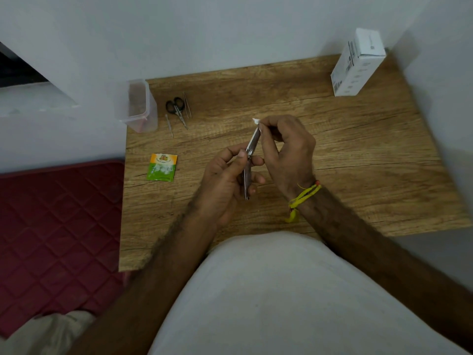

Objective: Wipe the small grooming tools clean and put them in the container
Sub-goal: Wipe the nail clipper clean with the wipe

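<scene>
Partly hidden clipper (252,147), white scrap (256,121)

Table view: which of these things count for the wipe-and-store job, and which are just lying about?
Job: nail clipper in the left hand; white wipe pinched by the right hand; scissors; tweezers; thin metal tool; clear container; sachet.
Lying about: white box.

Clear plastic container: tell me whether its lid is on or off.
Off. The clear plastic container stands upright at the table's far left edge, top open; no lid shows.
</scene>
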### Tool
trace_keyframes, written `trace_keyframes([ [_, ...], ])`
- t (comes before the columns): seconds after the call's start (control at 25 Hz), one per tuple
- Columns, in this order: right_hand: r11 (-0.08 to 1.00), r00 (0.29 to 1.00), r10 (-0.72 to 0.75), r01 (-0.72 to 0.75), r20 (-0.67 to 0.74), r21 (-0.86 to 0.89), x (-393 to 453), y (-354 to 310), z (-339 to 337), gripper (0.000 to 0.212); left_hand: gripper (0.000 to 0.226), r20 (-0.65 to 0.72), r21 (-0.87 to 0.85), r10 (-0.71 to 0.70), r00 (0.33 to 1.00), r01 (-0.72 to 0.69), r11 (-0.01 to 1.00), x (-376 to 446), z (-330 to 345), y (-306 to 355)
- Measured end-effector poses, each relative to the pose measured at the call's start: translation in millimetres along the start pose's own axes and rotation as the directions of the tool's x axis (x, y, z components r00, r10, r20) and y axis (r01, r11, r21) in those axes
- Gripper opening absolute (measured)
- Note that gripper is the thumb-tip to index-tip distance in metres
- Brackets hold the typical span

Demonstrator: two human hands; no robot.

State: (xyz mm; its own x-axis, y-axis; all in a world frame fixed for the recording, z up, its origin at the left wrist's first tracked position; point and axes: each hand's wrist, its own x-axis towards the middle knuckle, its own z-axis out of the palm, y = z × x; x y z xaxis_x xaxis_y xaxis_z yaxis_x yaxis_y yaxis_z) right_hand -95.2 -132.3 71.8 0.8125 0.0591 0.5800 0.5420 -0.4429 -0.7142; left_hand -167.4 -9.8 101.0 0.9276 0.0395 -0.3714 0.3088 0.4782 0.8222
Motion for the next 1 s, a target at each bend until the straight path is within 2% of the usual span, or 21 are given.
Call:
trace_keyframes([
  [0.24, 1.000, 1.000, 0.016, -0.016, 0.020, 0.001, -0.2, 2.3, -3.5, 0.006, 0.026, 0.053, -0.072, -0.046, 0.998, 0.050, 0.996, 1.0, -3.8, 1.9],
  [0.32, 1.000, 0.998, -0.024, 0.024, 0.061, 0.010, 1.3, 3.4, -5.6, 0.006, 0.026, 0.067, -0.078, -0.055, 0.996, 0.060, 0.995, 0.3, -4.7, 2.5],
  [0.4, 0.999, 0.995, -0.053, 0.052, 0.089, 0.013, 0.4, 3.6, -8.2, 0.005, 0.026, 0.071, -0.083, -0.048, 0.996, 0.054, 0.995, 0.0, -5.0, 2.2],
  [0.52, 1.000, 0.997, -0.001, -0.001, 0.073, 0.024, 2.0, 2.6, -7.1, 0.005, 0.024, 0.076, -0.086, -0.032, 0.997, 0.039, 0.996, 1.2, -4.9, 0.1],
  [1.0, 1.000, 0.993, -0.008, 0.009, 0.119, -0.005, 5.4, -0.8, -6.8, 0.006, 0.023, 0.062, -0.106, 0.007, 0.998, 0.000, 0.994, 4.8, -3.1, -3.1],
])
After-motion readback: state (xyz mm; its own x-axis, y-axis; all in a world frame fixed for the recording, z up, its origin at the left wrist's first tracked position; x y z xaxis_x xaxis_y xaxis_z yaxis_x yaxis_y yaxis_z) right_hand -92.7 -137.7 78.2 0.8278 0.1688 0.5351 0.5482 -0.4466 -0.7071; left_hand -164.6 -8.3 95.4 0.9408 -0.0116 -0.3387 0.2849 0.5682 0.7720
